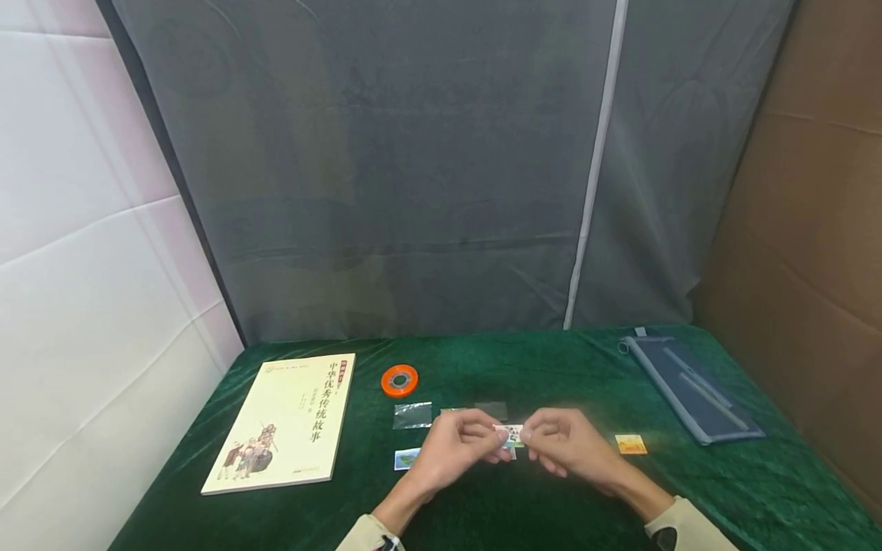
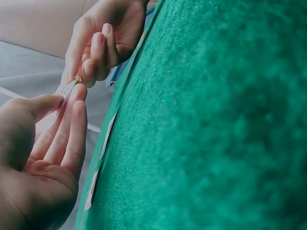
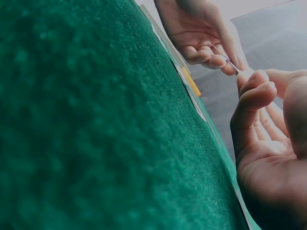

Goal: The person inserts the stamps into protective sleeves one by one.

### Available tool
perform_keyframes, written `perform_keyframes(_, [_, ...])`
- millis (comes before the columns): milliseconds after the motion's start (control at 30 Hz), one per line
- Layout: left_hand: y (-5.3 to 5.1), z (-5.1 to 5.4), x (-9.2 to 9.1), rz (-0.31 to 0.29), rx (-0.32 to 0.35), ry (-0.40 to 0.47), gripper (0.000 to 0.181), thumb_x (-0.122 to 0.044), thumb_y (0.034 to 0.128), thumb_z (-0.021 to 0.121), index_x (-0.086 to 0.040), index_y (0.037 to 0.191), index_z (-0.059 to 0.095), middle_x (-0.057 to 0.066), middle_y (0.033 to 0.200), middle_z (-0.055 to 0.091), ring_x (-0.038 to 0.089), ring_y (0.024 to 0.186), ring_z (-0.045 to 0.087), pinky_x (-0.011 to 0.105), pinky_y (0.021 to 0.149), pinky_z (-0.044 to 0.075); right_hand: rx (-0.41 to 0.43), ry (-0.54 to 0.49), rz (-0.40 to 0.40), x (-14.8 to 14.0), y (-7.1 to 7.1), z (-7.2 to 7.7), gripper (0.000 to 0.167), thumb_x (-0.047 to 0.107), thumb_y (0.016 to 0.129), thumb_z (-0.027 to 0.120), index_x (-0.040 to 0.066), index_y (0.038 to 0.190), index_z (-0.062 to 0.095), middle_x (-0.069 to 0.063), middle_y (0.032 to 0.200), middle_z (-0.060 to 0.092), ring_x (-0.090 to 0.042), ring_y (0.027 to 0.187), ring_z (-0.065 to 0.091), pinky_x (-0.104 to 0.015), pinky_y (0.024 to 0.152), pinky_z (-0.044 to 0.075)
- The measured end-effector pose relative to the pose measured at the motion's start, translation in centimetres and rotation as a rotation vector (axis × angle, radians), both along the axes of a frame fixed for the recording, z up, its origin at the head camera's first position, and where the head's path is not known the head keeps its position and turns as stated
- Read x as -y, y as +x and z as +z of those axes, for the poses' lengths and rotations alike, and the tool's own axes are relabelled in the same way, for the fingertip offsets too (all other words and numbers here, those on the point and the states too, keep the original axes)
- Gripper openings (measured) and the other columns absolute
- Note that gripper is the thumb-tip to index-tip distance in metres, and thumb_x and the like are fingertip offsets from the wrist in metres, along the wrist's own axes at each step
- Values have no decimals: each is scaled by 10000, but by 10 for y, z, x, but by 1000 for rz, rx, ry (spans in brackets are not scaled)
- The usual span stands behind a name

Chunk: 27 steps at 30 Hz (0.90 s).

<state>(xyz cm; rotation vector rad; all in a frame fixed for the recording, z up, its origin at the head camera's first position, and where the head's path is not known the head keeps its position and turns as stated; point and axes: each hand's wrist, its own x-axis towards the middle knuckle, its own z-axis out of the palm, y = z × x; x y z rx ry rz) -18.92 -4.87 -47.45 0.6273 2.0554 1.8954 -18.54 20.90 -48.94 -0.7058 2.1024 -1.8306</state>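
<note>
Above the green cloth, the left hand (image 1: 460, 446) and the right hand (image 1: 575, 448) pinch a small printed stamp-like piece (image 1: 513, 435) from its two sides. In the left wrist view the left thumb and forefinger of the left hand (image 2: 50, 139) grip the thin piece (image 2: 66, 91), with the other fingers extended. The right hand (image 3: 271, 124) pinches the opposite edge with thumb and fingertip in the right wrist view. Just left of the left hand lies a blue-green stamp (image 1: 406, 458); a yellow-orange stamp (image 1: 630, 445) lies right of the right hand.
A cream book (image 1: 285, 421) lies at the left. An orange ring-shaped roll (image 1: 400, 380) sits behind a clear plastic sleeve (image 1: 413, 415), and another dark sleeve (image 1: 491, 411) is behind the hands. At the right rests a blue zip pouch (image 1: 692, 386) on the green cloth (image 1: 510, 509).
</note>
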Motion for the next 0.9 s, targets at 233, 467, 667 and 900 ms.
perform_keyframes(233, [0, 0, -1, -26, 7, 1, 189, -183, 1004, 798, -23, 1102, 775, 228, 976, 827, 245, 869, 836, 318, 767, 670, -9, 3, 17, 1, 1, 1, 155, 147, 1085, 658, 1, 1113, 701, -47, 833, 714, -15, 538, 548, -175, 463, 460])
perform_keyframes(467, [1, 3, -2, -17, 14, 13, 209, -207, 1005, 799, -38, 1129, 781, 199, 1007, 834, 364, 920, 832, 320, 775, 670, -30, -33, 48, 3, 2, 4, 141, 111, 1090, 641, -19, 1113, 693, -275, 818, 677, -8, 541, 549, -175, 466, 469])
perform_keyframes(667, [2, 5, -4, -15, 5, 10, 205, -210, 1002, 805, -47, 1125, 787, 140, 999, 846, 382, 921, 830, 327, 779, 671, -31, -24, 45, 4, 3, 7, 141, 121, 1088, 647, -9, 1108, 700, -273, 818, 679, -10, 539, 551, -175, 467, 473])
perform_keyframes(900, [2, 5, -4, -13, -8, 12, 197, -213, 1003, 803, -53, 1117, 791, 113, 1010, 849, 333, 901, 838, 324, 778, 670, -21, -7, 41, 4, 3, 9, 142, 142, 1088, 657, 12, 1102, 710, -235, 812, 688, -17, 535, 553, -174, 465, 472])
